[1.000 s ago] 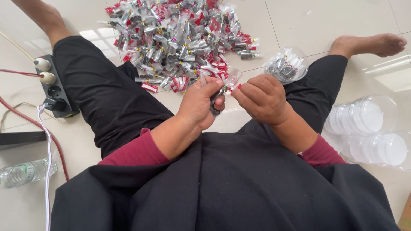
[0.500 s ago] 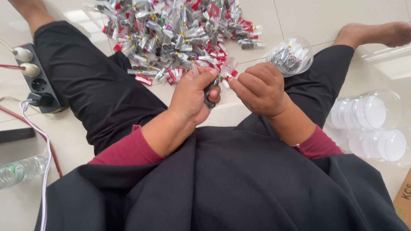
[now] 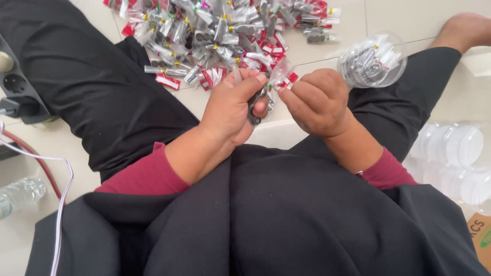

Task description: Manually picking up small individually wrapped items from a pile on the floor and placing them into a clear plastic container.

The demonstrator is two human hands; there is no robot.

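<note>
The left hand [image 3: 230, 110] grips a small dark clipper [image 3: 254, 110], fingers wrapped around it, above the lap. The right hand [image 3: 317, 102] pinches a clear packet [image 3: 281, 74] at the clipper's top, fingers closed. A pile [image 3: 225, 30] of such packets lies on the floor beyond; a filled round tub [image 3: 373, 61] rests on the right knee.

pile of packets [image 3: 220, 36] up at 12 o'clock is silver-grey with red cards and yellow/green ties. maroon sleeves [image 3: 140, 176], black trousers [image 3: 92, 92], clear tubs [image 3: 455, 153] at 3, off-white floor tiles [image 3: 399, 18].
</note>
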